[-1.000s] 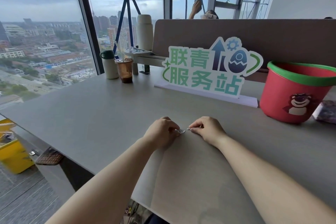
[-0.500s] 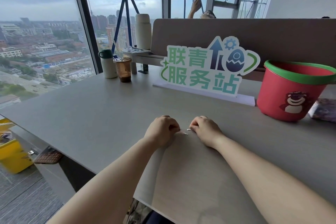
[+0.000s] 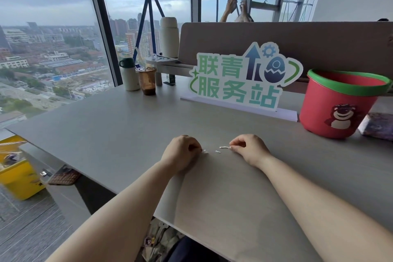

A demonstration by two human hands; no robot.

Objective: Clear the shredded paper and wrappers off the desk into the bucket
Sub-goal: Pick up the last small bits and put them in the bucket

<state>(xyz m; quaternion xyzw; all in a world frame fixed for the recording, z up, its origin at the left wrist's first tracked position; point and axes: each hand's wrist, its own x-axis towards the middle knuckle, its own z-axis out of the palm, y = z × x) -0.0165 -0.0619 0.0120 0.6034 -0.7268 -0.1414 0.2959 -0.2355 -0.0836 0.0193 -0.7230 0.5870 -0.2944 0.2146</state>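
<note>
Both of my hands rest on the grey desk [image 3: 106,130], close together near its middle. My right hand [image 3: 248,149] pinches the right end of a thin white paper strip [image 3: 224,147] that lies flat on the desk. My left hand [image 3: 182,152] is curled shut, with a tiny white scrap [image 3: 204,150] showing at its fingertips. A third small shred [image 3: 217,151] lies loose between the hands. The red bucket [image 3: 314,108], with a green rim and a bear picture, stands upright at the far right, well beyond my right hand.
A green-lettered sign [image 3: 240,83] stands at the back centre before a brown divider [image 3: 297,40]. A white flask [image 3: 129,76], an amber cup [image 3: 146,81] and a tall thermos [image 3: 169,36] stand back left. A purple packet [image 3: 378,125] lies beside the bucket.
My hands have drawn apart. The single curved strip held between them a second ago is now in separate small pieces, one loose on the desk.
</note>
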